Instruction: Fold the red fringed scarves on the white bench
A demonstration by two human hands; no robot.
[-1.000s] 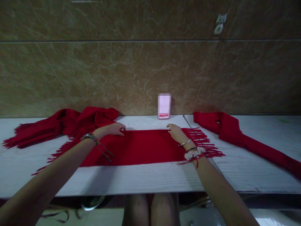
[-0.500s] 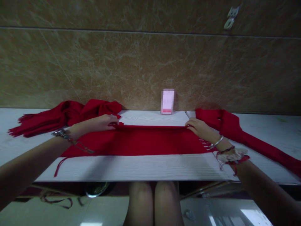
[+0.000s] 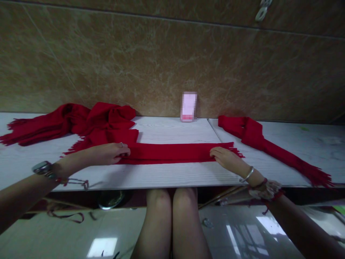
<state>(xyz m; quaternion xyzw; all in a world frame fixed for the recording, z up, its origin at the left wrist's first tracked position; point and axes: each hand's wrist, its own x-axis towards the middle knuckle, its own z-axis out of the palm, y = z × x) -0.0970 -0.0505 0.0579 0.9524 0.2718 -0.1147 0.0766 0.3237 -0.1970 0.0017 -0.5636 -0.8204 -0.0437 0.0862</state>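
A red fringed scarf (image 3: 172,153) lies folded into a narrow strip across the white table (image 3: 167,176) in front of me. My left hand (image 3: 107,154) pinches the strip's left part, fingers closed on the cloth. My right hand (image 3: 225,158) grips the strip's right end, next to its fringe. The rest of this scarf runs off to the left, behind my left hand.
A heap of red scarves (image 3: 70,120) lies at the back left. Another red scarf (image 3: 266,147) trails across the right table. A small pink card (image 3: 188,107) leans against the brown marble wall (image 3: 161,61). My knees show below the table's front edge.
Both hands took the scarf's far edge and drew it toward me, folding the wide flat panel into a narrow strip. The hands moved apart and nearer the table's front.
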